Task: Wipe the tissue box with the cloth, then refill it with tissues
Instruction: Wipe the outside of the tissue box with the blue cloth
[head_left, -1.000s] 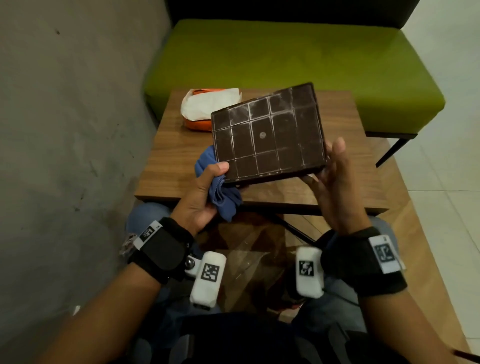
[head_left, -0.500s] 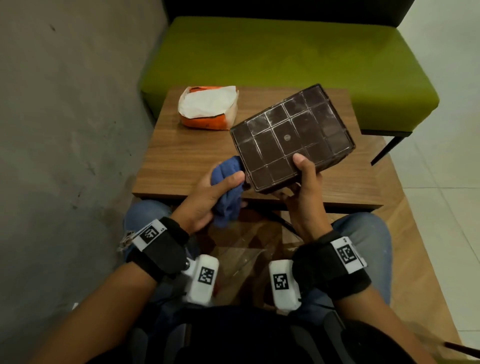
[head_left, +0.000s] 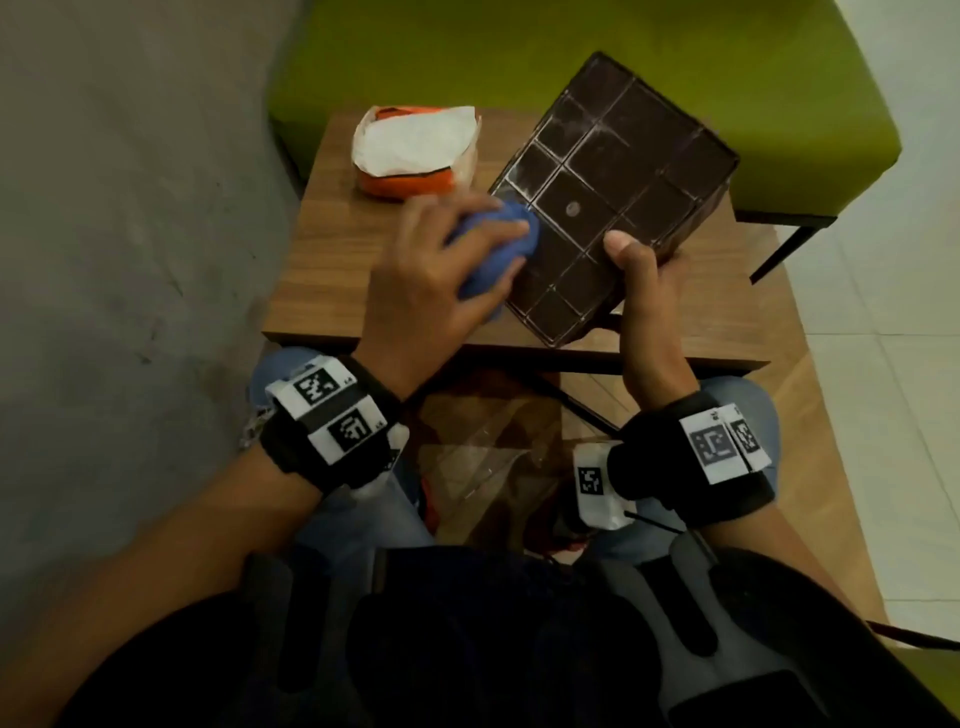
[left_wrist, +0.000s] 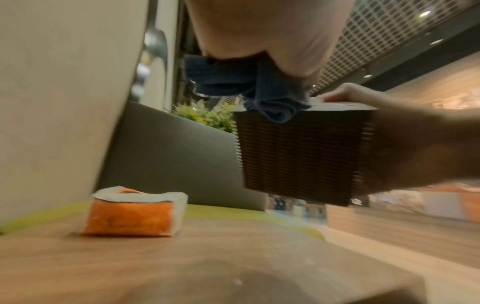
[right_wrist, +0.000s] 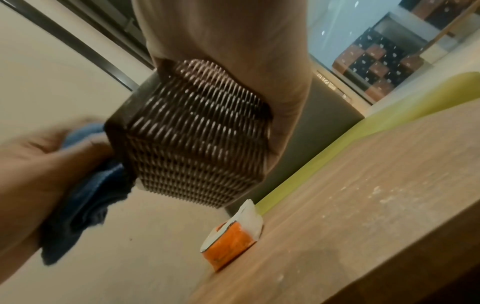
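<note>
You were mid-wipe: left hand (head_left: 441, 270) fingers bunched the cloth (head_left: 493, 244) against the tissue box (head_left: 613, 197); right hand (head_left: 644, 291) fingers clamped it. Tissue pack (head_left: 415, 150) beyond lay untouched.

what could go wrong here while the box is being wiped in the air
1. The right hand alone holds the tissue box above the table, near its edge; the push of the blue cloth, held by the left hand, might slip it loose.
2. Dust shows in the box's grooves; wiping may knock it onto the open tissue pack nearby.
</note>
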